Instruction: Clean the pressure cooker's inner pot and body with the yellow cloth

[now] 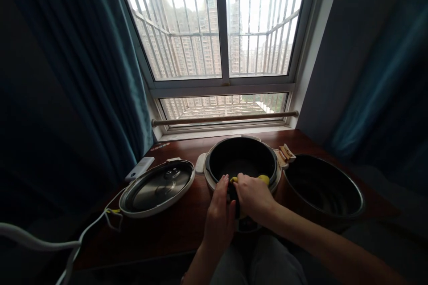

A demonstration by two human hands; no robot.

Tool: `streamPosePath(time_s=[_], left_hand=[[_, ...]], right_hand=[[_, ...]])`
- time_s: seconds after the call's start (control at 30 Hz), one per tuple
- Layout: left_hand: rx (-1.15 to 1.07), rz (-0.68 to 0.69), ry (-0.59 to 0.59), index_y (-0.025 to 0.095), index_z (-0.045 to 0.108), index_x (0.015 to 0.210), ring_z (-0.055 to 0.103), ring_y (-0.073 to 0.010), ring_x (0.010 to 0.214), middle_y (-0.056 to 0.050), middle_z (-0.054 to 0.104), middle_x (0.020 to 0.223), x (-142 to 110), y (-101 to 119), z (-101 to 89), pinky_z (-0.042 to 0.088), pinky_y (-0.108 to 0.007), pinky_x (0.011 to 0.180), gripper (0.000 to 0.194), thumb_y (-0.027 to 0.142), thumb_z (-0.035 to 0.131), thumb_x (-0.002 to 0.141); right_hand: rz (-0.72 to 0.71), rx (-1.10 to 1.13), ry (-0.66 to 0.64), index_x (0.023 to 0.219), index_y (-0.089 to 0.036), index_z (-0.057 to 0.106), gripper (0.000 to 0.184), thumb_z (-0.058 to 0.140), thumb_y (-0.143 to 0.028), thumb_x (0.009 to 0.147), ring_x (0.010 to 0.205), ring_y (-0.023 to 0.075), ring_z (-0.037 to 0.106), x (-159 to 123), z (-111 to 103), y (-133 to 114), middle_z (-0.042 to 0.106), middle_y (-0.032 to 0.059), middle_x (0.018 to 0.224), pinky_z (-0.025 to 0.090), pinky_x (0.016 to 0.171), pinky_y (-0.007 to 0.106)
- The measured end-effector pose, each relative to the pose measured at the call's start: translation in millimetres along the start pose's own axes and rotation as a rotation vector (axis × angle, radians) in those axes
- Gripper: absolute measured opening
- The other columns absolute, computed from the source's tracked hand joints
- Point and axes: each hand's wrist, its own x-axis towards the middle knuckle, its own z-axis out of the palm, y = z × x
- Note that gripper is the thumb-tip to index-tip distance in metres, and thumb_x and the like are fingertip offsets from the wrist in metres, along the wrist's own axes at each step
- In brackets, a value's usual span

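A cooker base (202, 163) with a pale rim stands in front of me, its dark round cavity facing up. At its front edge, my right hand (252, 198) is closed around a bunched yellow cloth (264, 180), most of it hidden by the fingers. My left hand (219, 213) lies beside it with fingers stretched out, touching the front of the cooker near a dark part (234, 198). What that dark part is, I cannot make out. To the left lies the detached lid (157, 187), dark inside with a pale rim.
A dark inner pot (324, 187) stands at the right on the brown table (180, 231). By the lid are a white device (140, 169) and a white cord (90, 229). Behind the table are a window (224, 84) and a horizontal rail (224, 119); blue curtains (110, 75) hang beside it.
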Motion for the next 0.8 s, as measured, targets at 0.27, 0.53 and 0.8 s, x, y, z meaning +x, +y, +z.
streamPosePath(time_s=[0.27, 0.53, 0.8], left_hand=[[0.076, 0.027, 0.012, 0.015, 0.029, 0.136, 0.031, -0.023, 0.13, -0.013, 0.039, 0.138, 35.6, 37.3, -18.8, 0.032, -0.044, 0.104, 0.046, 0.026, 0.032, 0.091], [0.377, 0.151, -0.063, 0.019, 0.059, 0.104, 0.047, -0.0307, 0.109, -0.007, 0.062, 0.104, 26.5, 30.6, 14.3, 0.032, -0.054, 0.099, 0.028, 0.035, 0.051, 0.083], [0.164, 0.364, -0.442, 0.019, 0.057, 0.098, 0.044, -0.0215, 0.107, -0.006, 0.059, 0.099, 57.2, -23.0, -37.3, 0.031, -0.044, 0.103, 0.019, 0.025, 0.045, 0.085]], right_hand=[[-0.171, 0.793, 0.031, 0.095, -0.018, 0.06, 0.026, 0.036, -0.026, 0.088, 0.079, 0.0162, 0.062, 17.4, 12.2, 3.6, 0.067, 0.0051, 0.088, 0.046, 0.069, 0.027], [0.091, 0.721, 0.609, 0.104, -0.016, 0.057, 0.027, 0.039, -0.023, 0.085, 0.093, 0.0194, 0.06, 5.8, 20.5, 65.3, 0.062, 0.0095, 0.104, 0.045, 0.084, 0.035], [-0.042, 0.469, 0.482, 0.077, -0.019, 0.059, 0.029, 0.037, -0.029, 0.091, 0.081, 0.0174, 0.055, -7.8, 39.9, 91.5, 0.061, 0.0046, 0.079, 0.039, 0.077, 0.031]])
